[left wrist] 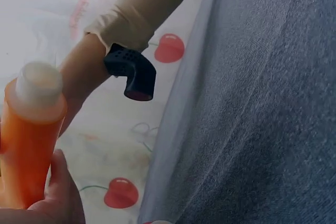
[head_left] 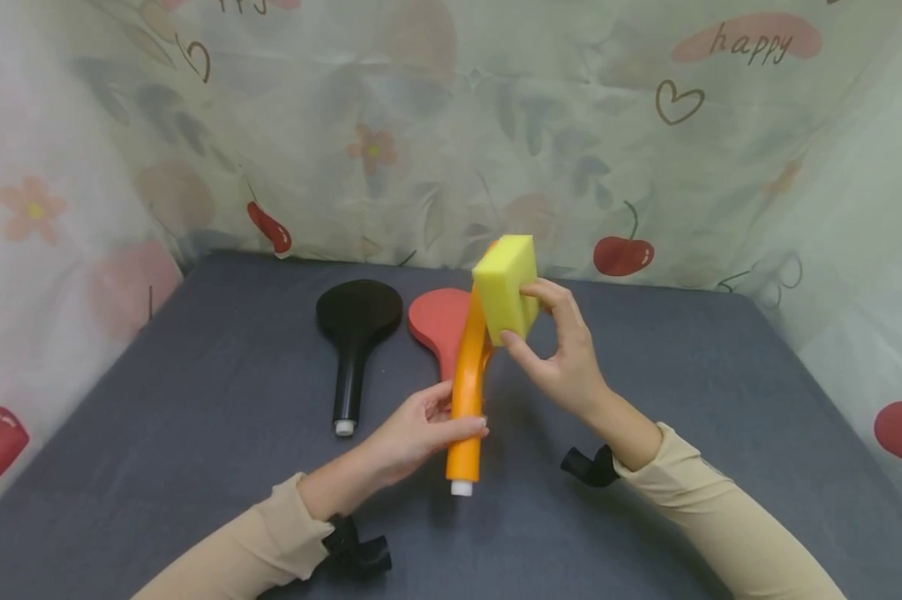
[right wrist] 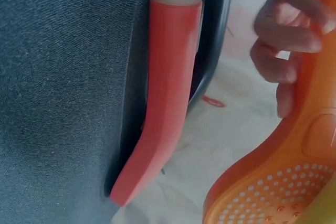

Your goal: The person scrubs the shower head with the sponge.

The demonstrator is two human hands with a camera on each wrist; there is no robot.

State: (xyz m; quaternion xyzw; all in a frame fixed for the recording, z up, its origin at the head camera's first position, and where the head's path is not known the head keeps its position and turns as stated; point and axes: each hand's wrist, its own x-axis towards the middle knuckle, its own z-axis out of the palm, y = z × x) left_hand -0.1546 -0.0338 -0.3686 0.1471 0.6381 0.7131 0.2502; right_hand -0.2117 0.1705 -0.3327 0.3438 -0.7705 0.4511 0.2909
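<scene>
My left hand [head_left: 421, 429] grips an orange shower head [head_left: 466, 408] by its handle and holds it up off the table. Between the thumb and fingers of my right hand [head_left: 571, 358] is a yellow sponge [head_left: 502, 292], at the head end of the orange shower head. The right wrist view shows the perforated face of the orange shower head [right wrist: 257, 198], with a corner of the sponge [right wrist: 323, 208] over it. A whitish threaded end [left wrist: 39, 85] tops the handle in the left wrist view.
A black shower head [head_left: 358, 312] and a red shower head [head_left: 439, 317] lie side by side on the dark grey table [head_left: 218, 400], behind my hands. Patterned cloth [head_left: 436, 125] hangs around the back and sides. Black wrist mounts [head_left: 589, 467] sit at both sleeves.
</scene>
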